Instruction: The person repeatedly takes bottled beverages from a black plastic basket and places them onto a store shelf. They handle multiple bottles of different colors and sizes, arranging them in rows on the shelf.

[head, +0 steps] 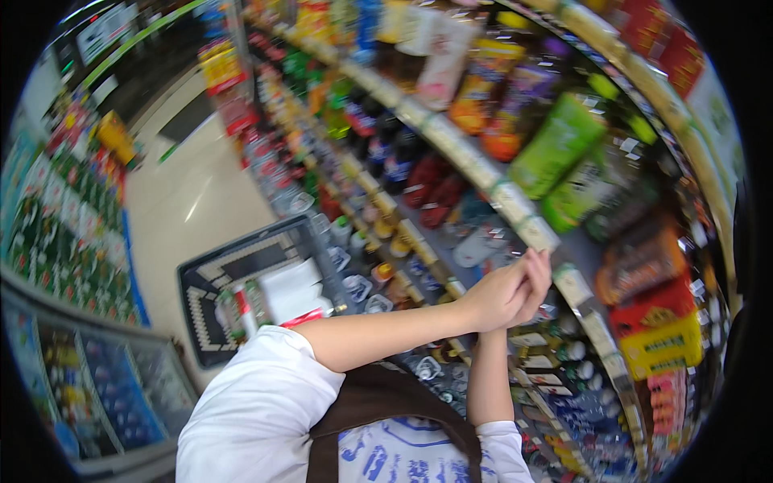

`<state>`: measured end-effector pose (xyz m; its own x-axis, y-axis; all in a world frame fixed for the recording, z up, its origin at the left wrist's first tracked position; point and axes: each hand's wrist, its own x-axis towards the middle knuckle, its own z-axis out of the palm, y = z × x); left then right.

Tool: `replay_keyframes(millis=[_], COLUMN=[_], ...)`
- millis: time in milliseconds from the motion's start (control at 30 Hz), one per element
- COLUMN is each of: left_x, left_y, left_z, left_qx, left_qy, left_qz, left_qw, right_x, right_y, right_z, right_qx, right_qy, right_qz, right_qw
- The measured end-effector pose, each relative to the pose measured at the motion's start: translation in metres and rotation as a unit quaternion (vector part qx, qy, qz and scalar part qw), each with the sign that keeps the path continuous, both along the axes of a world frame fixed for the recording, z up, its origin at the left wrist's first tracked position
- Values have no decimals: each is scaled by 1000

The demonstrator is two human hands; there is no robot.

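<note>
My left hand [483,308] reaches across my body and overlaps my right hand [531,290] in front of a shop shelf. The two hands touch; their fingers are blurred and partly hide one another, so any small thing between them cannot be made out. Just beyond the fingertips runs a shelf edge with price labels [531,232]. Green snack packets [558,145] lie on the shelf above, and a brown and orange packet [643,259] is to the right. Bottles of dark drink [386,154] stand on the tier below.
A dark plastic crate [187,302] holding white packages [293,290] and bottles stands on the pale floor [193,181] at left. Bottled water [269,166] is stacked at the shelf end. A glass-fronted drinks cooler [90,386] is at lower left, beside stacked green cartons [66,241].
</note>
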<state>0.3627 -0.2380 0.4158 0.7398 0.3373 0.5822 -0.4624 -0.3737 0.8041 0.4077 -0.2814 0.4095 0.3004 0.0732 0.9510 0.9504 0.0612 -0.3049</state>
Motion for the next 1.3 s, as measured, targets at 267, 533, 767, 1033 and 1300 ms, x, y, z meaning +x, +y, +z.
replay_keyframes(millis=[267, 533, 767, 1033, 1300], left_x=[-221, -401, -431, -403, -380], left_y=[84, 137, 188, 258, 263], left_z=[-200, -339, -409, -433, -393], left_qx=[-44, -41, -127, 481, 116], left_qy=[436, 664, 597, 589, 753], left_qz=[228, 362, 401, 97, 46], left_qw=[870, 653, 683, 642, 646], right_x=[-141, -249, -290, -298, -262], right_y=[56, 138, 218, 228, 198], right_z=[-176, -332, -394, -429, -336], right_qx=[-555, -740, -693, -785, -835], right_qy=[168, 240, 259, 299, 350], right_qz=[393, 439, 376, 394, 377], right_qw=[714, 450, 558, 373, 195])
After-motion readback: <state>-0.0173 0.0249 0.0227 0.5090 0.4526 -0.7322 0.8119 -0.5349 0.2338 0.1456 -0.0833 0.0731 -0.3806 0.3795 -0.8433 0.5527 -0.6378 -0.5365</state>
